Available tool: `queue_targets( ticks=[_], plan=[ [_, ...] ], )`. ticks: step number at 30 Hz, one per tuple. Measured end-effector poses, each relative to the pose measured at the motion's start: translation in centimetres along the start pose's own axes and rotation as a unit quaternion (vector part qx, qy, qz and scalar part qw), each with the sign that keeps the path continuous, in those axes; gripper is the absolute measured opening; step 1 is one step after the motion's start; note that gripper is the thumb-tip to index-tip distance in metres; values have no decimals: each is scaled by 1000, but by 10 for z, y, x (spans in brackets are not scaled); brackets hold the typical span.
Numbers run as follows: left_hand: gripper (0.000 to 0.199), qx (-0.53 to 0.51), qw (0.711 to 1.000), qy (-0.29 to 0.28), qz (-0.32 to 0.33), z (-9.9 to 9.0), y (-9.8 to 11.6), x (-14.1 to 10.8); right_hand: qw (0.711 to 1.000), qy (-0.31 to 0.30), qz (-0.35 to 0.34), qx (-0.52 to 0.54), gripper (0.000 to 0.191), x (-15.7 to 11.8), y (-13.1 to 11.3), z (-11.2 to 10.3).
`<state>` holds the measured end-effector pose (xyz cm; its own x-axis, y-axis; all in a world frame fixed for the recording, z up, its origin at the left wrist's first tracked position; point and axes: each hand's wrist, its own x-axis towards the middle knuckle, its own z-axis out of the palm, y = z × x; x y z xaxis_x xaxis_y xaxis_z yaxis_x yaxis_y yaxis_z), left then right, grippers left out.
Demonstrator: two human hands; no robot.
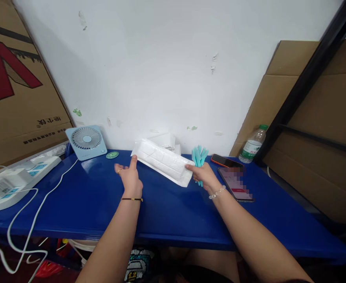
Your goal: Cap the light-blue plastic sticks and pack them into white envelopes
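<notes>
A long white flat packet [163, 162] is held slanted above the blue table [167, 208]. My right hand [204, 176] pinches its near right end. My left hand [129, 177] is beside the packet's far left end, thumb up against it and fingers spread. Behind my right hand lies a bunch of light blue gloves [199, 156]. More white packets [165, 140] are stacked against the wall behind.
A small blue fan [86, 141] and a green disc [112, 155] stand at the back left. White power strips [10, 181] with cables lie far left. Two phones [234, 181] and a water bottle [252, 146] are to the right. Cardboard leans on both sides.
</notes>
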<state>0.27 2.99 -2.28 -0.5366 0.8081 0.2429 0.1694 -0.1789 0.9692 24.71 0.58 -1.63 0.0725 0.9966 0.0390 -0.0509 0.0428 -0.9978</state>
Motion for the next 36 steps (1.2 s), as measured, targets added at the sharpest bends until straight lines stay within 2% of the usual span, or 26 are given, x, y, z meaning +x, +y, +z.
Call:
queue_targets(
  ticks=[1, 2, 3, 5, 6, 7, 8, 10, 13, 17, 19, 22, 25, 27, 29, 32, 36],
  plan=[
    [70, 68, 994, 3, 86, -6, 6, -1, 1000, -18, 5, 1, 48, 1, -3, -5],
    [86, 130, 976, -44, 172, -11, 13, -4, 999, -40, 13, -1, 48, 2, -6, -11],
    [101, 191, 941, -124, 251, -13, 21, -8, 998, -62, 23, -5, 48, 2, -8, -16],
    [121, 304, 825, -299, 371, -11, 33, -17, 995, -95, 37, -14, 48, 3, -11, -24],
    [127, 346, 770, -350, 405, -7, 37, -21, 993, -105, 41, -17, 48, 3, -12, -28],
    [130, 379, 729, -380, 425, -1, 39, -24, 992, -114, 42, -17, 48, 3, -13, -30],
    [132, 402, 703, -393, 436, 5, 39, -26, 992, -121, 43, -17, 48, 4, -13, -33],
    [131, 423, 679, -398, 449, 15, 36, -28, 990, -130, 44, -17, 48, 4, -14, -38],
    [121, 419, 676, -397, 459, 25, 30, -25, 989, -137, 51, -31, 49, 5, -16, -44],
    [112, 398, 697, -403, 440, 31, 27, -21, 987, -142, 62, -41, 48, 5, -19, -49],
    [101, 392, 705, -413, 422, 34, 27, -21, 990, -118, 57, -44, 45, 5, -21, -49],
    [78, 382, 719, -420, 400, 36, 28, -22, 1000, -22, -14, -2, 32, 4, -28, -48],
    [60, 372, 739, -412, 381, 38, 29, -25, 980, 48, -128, 147, 26, 4, -40, -50],
    [52, 367, 756, -405, 361, 39, 30, -28, 956, 55, -179, 225, 28, 4, -46, -51],
    [47, 355, 771, -403, 341, 40, 32, -31, 947, 45, -201, 248, 30, 4, -48, -49],
    [44, 302, 803, -418, 297, 41, 34, -35, 949, 35, -209, 232, 32, 5, -43, -40],
    [46, 157, 848, -444, 241, 45, 35, -39, 965, 45, -211, 149, 36, 4, -45, -24]
  ],
)
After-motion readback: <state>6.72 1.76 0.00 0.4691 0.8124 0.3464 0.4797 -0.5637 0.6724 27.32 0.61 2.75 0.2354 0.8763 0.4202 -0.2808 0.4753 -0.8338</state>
